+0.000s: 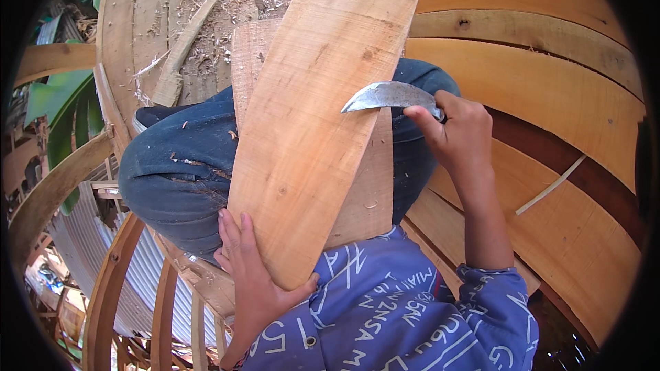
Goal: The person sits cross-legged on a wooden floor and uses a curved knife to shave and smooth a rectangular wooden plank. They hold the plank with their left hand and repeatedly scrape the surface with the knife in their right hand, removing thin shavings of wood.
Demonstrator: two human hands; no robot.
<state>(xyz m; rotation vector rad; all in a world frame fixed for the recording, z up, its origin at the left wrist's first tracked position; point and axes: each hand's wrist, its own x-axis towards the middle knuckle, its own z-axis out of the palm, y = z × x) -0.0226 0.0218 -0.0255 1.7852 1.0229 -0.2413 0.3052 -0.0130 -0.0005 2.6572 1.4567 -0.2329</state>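
Observation:
A long wooden board [309, 117] lies slanted across my lap, its narrow near end against my shirt. My left hand [251, 268] grips that near end, fingers on the left edge and thumb round the right corner. In my right hand [457, 127] is a curved knife [388, 96], its fist wrapped round the handle, which is mostly hidden. The blade points left and lies over the board's right edge; I cannot tell whether it touches the wood. Beneath the long board rests a second board [368, 199], partly covered, across my crossed legs [179, 165].
Curved wooden planks [522, 75] form the right side, with a thin wood strip [550, 185] on them. Shavings litter the plank floor [199, 0] ahead, where a long stick [192, 34] lies. On the left are curved timber ribs [113, 288], corrugated metal sheets [148, 295] and a green leaf [62, 110].

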